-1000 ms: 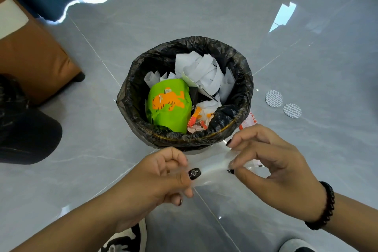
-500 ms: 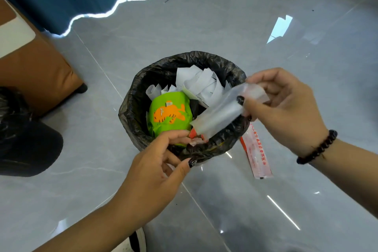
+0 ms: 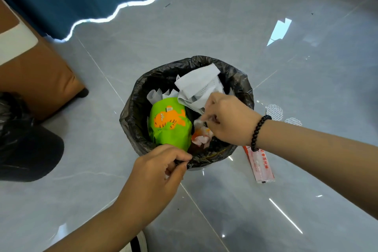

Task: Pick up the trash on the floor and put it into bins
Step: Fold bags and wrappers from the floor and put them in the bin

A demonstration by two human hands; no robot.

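While both hands work at the bin | left hand pinches black liner at near rim | right hand inside bin, fingers curled down into trash, grasp cannot be told | green wrapper, white paper in bin | red-white packet, two round pads on floor beside bin.
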